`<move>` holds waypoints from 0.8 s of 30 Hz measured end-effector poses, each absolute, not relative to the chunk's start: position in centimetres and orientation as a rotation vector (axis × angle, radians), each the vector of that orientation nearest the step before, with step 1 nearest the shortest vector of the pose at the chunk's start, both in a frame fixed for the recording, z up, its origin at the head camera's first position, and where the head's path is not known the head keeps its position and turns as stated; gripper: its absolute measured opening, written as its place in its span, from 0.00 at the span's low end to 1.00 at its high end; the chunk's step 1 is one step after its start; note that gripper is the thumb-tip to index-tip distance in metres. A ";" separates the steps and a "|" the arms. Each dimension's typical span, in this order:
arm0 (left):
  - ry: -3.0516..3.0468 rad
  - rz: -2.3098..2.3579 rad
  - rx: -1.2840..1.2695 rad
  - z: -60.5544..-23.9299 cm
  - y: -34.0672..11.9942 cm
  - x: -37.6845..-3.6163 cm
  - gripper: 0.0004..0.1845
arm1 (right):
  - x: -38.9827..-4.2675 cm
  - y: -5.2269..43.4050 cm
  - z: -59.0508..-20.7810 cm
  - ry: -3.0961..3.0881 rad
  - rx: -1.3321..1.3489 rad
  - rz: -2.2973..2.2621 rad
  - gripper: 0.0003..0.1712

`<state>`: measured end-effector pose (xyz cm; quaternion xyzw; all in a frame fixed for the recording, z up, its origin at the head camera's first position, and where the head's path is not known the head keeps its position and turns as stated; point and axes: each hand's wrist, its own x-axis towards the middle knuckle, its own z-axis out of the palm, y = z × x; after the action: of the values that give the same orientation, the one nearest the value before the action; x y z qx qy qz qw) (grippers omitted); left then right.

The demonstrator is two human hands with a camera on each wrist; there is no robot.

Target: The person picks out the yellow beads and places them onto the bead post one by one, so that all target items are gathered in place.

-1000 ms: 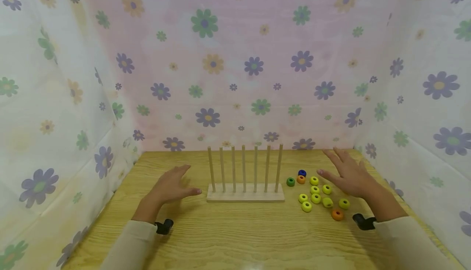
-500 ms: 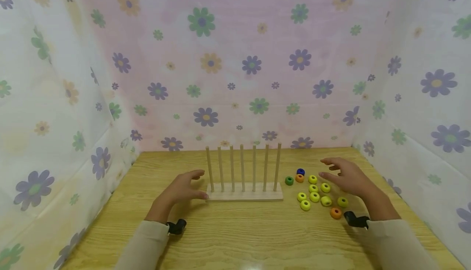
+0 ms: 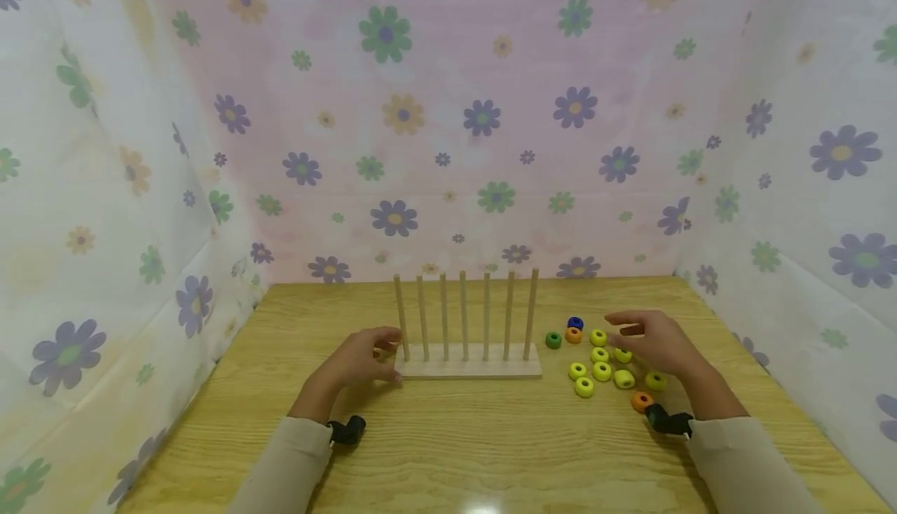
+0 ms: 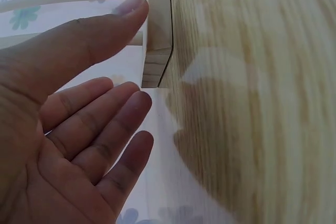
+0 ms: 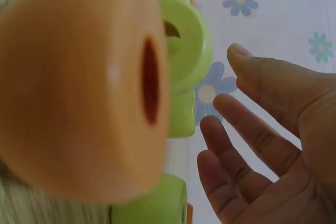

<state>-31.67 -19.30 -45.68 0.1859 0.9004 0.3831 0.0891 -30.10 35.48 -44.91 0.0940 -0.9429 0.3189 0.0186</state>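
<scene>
A pale wooden rack (image 3: 468, 371) with several upright pegs stands mid-table. My left hand (image 3: 359, 358) is at its left end, thumb and fingers spread around that end; the left wrist view shows the palm bare and the base (image 4: 159, 19) just beyond the thumb. Whether the thumb touches it I cannot tell. To the right, my right hand (image 3: 655, 340) hovers over several yellow beads (image 3: 601, 371), fingers loosely bent, holding nothing. An orange bead (image 5: 84, 87) looms large in the right wrist view. A green bead (image 3: 554, 340), a blue bead (image 3: 575, 323) and another orange bead (image 3: 573, 336) lie behind.
The wooden table (image 3: 448, 444) is enclosed at the back and both sides by flower-printed cloth (image 3: 448, 109). A black wrist camera (image 3: 667, 420) sits low beside the front orange bead; another black camera (image 3: 348, 430) is on the left wrist.
My left hand has moved right to the rack's left end. My right hand has come lower and slightly left, over the yellow beads. Rack and beads stay where they were.
</scene>
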 end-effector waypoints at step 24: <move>2.677 1.154 0.555 -46.0 -18.9 -31.7 0.39 | -30.4 34.8 -45.9 -3.017 0.391 1.025 0.24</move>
<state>-31.74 -18.89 -45.96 0.1863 0.8987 0.3875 0.0867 -30.38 34.77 -45.91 0.1218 -0.9392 0.3192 -0.0345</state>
